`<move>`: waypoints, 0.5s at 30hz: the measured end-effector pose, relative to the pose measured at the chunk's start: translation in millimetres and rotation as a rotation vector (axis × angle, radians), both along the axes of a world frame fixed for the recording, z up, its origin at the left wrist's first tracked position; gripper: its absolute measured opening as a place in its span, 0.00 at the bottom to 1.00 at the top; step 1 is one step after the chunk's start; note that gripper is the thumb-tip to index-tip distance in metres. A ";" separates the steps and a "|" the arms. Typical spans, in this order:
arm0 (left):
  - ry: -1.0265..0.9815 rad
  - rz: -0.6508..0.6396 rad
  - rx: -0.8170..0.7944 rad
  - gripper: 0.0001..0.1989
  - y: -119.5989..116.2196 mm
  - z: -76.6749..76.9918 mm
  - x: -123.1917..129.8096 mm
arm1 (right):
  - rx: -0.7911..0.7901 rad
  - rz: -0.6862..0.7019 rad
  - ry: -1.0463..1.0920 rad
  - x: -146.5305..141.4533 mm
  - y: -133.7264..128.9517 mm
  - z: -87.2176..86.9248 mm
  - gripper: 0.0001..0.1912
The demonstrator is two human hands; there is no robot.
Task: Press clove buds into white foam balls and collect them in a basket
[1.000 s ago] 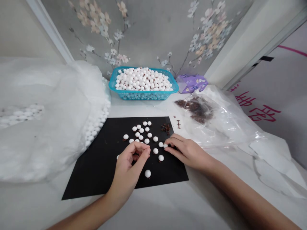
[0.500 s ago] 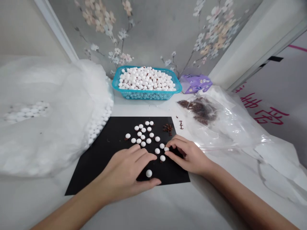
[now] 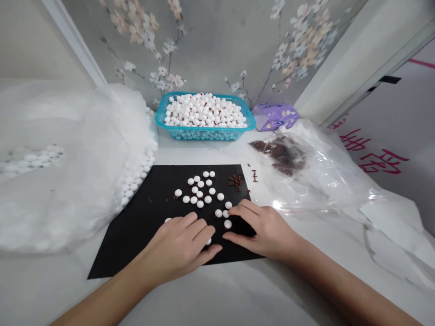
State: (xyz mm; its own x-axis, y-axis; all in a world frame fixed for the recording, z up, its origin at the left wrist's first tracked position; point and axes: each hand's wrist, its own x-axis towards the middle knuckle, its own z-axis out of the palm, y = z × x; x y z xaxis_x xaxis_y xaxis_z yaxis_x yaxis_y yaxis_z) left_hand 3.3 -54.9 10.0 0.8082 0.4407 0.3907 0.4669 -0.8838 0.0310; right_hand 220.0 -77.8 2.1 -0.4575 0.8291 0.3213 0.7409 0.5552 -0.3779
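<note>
Surface [image 3: 238, 294] carries black mat [image 3: 136, 235]; left hand [image 3: 180, 242] curled at white ball [image 3: 208, 242], grip cannot be told; right hand [image 3: 268, 228] apart, fingers at second ball [image 3: 225, 214].

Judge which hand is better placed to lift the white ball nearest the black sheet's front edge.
Left, probably: the left hand curls around that white ball, while the right hand sits beside other balls.
</note>
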 end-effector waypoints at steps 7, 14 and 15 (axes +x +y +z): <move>-0.020 -0.002 -0.035 0.07 0.0 -1.2 -0.2 | 0.002 -0.010 -0.001 -0.8 1.0 -1.2 0.11; -0.001 -0.002 -0.030 0.07 0.0 -2.4 -0.4 | -0.044 0.015 -0.074 -1.2 0.3 -4.3 0.09; 0.006 -0.002 -0.026 0.07 -0.2 -2.4 -0.5 | -0.042 0.024 -0.087 -1.2 0.4 -4.7 0.09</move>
State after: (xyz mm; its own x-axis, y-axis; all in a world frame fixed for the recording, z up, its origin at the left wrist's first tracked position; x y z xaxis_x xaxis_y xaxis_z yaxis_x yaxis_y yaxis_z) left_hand 2.9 -55.1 7.6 0.8114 0.4486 0.3748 0.4650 -0.8838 0.0511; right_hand 218.8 -77.4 -2.6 -0.5020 0.8296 0.2445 0.7587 0.5581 -0.3360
